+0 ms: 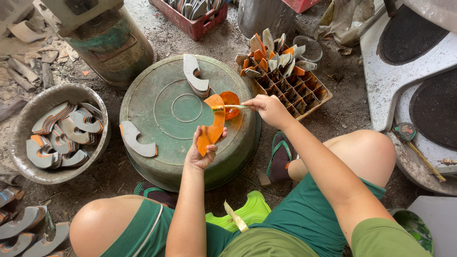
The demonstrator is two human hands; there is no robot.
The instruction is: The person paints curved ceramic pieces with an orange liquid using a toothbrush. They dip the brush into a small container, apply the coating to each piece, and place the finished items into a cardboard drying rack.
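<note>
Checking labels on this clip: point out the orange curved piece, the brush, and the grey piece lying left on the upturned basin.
orange curved piece (pixel 213 124), head view, its glossy middle.
brush (pixel 228 107), head view, its pale handle.
grey piece (pixel 136 140), head view, its flat middle.

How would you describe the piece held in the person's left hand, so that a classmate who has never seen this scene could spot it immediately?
Start at the big upturned green basin in the middle. The left hand is raised over its near rim, holding a curved orange piece that the brush in the right hand touches. The two grey pieces lying on the basin look dull; this one is glossy orange.
</note>
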